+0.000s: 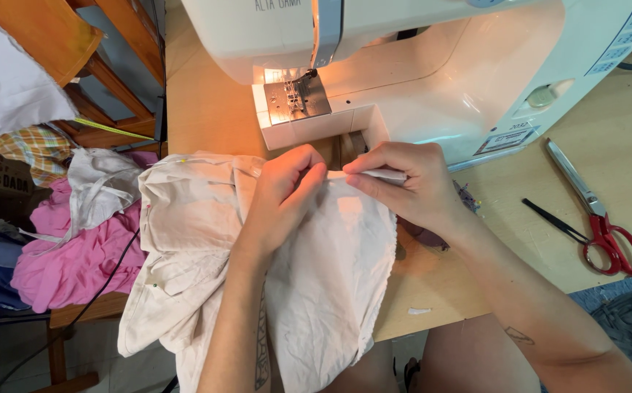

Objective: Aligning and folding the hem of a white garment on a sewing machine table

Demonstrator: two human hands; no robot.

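My left hand [283, 193] and right hand [407, 182] pinch the folded edge of soft, wrinkled cream fabric [330, 269], near the glossy white sewing machine [432, 65]; red-handled steel scissors [600, 215] lie right.

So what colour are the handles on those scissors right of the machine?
Red, with silver blades. The scissors lie on the wooden table, clearest in the head view.

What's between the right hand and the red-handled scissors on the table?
In the head view, only bare wooden table lies between the right hand and the scissors, apart from small thread scraps beside the wrist.
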